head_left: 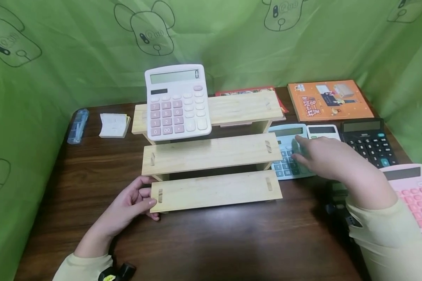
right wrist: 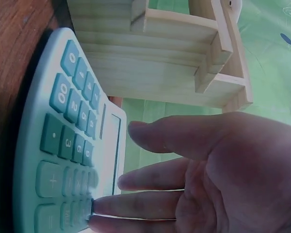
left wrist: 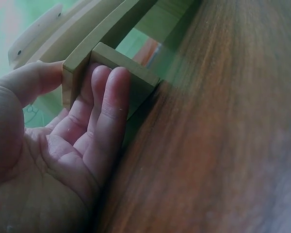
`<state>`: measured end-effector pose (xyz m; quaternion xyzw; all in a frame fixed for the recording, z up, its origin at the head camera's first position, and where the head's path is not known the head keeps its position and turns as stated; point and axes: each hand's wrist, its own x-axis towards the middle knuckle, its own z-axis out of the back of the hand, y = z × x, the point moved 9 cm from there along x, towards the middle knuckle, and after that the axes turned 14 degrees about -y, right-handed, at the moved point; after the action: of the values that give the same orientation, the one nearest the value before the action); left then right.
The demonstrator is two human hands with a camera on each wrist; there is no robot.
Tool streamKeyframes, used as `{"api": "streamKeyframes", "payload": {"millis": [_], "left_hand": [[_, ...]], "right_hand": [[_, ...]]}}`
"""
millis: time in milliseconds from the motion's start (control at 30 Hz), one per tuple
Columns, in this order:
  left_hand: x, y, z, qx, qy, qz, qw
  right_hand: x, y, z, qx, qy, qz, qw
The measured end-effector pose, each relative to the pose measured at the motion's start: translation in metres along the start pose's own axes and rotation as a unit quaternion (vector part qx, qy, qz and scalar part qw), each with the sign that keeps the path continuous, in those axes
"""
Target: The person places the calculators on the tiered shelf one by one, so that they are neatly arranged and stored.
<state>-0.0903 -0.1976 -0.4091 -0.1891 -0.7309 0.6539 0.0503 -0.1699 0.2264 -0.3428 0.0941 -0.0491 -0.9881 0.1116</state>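
A three-step wooden stand point(head_left: 214, 189) is on the dark table. My left hand point(head_left: 131, 201) grips the left end of its lowest step, thumb on the board's edge and fingers tucked beneath, as the left wrist view shows. On the top step a white calculator point(head_left: 178, 105) with pinkish number keys leans upright, its display reading 0. Over a light blue calculator point(head_left: 285, 154) at the stand's right side is my right hand point(head_left: 325, 156). In the right wrist view its fingers reach out straight, with the fingertips right at the keys and display of that calculator.
Right of the blue calculator lie a small white calculator point(head_left: 322, 130), a black calculator point(head_left: 369, 142) and a pink calculator point(head_left: 413, 195). An orange box point(head_left: 332, 101) is behind them. At the left are a notepad point(head_left: 113, 125) and a translucent blue object point(head_left: 78, 127). Green cloth point(head_left: 218, 35) hangs behind.
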Motion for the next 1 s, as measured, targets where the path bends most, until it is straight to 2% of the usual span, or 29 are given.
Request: {"api": "streamKeyframes", "payload": {"millis": [200,333,433,533,667,900,1000], "left_hand": [[0.0,-0.001,-0.003,-0.003,0.005,-0.006,1.0],[-0.002,0.001,-0.005,-0.01,0.014,-0.009,0.9998],[-0.002,0.001,-0.005,-0.007,0.008,-0.007,0.9999],[-0.002,-0.001,-0.003,-0.004,0.002,-0.006,1.0],[-0.002,-0.001,-0.004,-0.007,0.01,-0.009,0.9999],[-0.001,-0.001,-0.001,-0.008,-0.002,-0.003,1.0],[-0.001,-0.001,-0.001,-0.008,0.004,-0.004,1.0]], "right_hand": [[-0.003,-0.002,-0.001,-0.017,-0.018,-0.005,1.0],[-0.003,-0.001,-0.01,-0.024,-0.005,-0.011,1.0],[-0.002,0.004,-0.014,-0.031,-0.004,-0.01,0.999],[0.0,0.014,-0.012,-0.032,-0.023,0.003,0.999],[0.003,0.024,-0.013,-0.028,-0.046,0.017,0.998],[0.011,0.033,-0.021,-0.03,-0.086,-0.001,0.996],[0.012,0.033,-0.025,-0.038,-0.101,-0.014,0.994]]}}
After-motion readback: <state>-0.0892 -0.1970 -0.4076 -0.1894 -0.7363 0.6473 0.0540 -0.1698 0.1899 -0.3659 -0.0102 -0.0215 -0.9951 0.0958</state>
